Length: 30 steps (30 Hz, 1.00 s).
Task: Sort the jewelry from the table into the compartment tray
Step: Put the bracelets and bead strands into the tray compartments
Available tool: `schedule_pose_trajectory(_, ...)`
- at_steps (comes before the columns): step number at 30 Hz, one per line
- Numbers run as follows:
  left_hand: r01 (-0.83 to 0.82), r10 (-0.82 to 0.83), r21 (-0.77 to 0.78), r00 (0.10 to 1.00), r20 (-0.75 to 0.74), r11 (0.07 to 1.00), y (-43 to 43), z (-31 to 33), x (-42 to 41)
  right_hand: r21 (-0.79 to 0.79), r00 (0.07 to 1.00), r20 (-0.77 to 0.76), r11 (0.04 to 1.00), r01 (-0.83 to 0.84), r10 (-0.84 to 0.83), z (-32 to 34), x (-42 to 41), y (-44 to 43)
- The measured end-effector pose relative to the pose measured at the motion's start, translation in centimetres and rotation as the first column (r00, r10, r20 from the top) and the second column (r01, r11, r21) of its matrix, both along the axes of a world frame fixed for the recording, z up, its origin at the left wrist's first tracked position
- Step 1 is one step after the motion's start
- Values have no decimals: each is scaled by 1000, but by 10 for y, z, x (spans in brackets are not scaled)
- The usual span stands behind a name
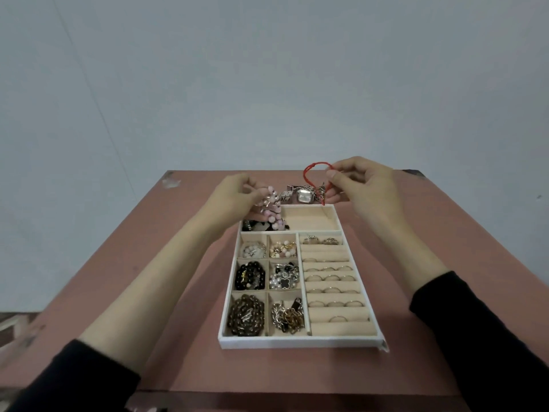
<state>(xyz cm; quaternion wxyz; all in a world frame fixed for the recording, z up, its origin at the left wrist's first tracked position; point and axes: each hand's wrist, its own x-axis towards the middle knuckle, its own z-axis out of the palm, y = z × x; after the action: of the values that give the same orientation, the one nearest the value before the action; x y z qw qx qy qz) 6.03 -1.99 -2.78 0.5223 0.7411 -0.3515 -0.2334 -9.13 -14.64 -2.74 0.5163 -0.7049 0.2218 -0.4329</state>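
Observation:
A white compartment tray with beige lining lies in the middle of the table. My left hand holds a pink bead bracelet above the tray's far left compartment. My right hand pinches a red cord bracelet lifted over the tray's far edge, its charm end hanging down. A silver watch lies on the table just behind the tray. The far right compartment holds nothing. Small left compartments hold beads and chains; ring rolls on the right carry several rings.
The reddish-brown table ends a little beyond the watch, with a pale wall behind. Its near edge runs under my black-sleeved forearms.

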Motion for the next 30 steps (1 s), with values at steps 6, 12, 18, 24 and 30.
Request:
schedule_pose_trajectory(6, -131, 140, -51, 950, 277, 990, 11, -19, 5, 1, 998, -17, 998, -58, 58, 5, 16, 7)
schedule_pose_trajectory(12, -160, 137, 3, 855, 500, 987, 10, -30, 9, 50, 970, -41, 971, -236, 238, 17, 37, 19)
schedule_pose_trajectory(18, -225, 155, 69, 830, 536, 972, 13, -29, 14, 309, 911, 14, 865, -396, 412, 14, 52, 20)
schedule_pose_trajectory(24, -219, 200, 4, 897, 395, 976, 14, -30, 18, 302, 869, -354, 922, -242, 344, -4, 49, 10)
schedule_pose_trajectory(30, -208, 197, -14, 899, 392, 978, 15, -30, 16, -96, 802, -595, 986, -139, 55, -12, 48, 10)
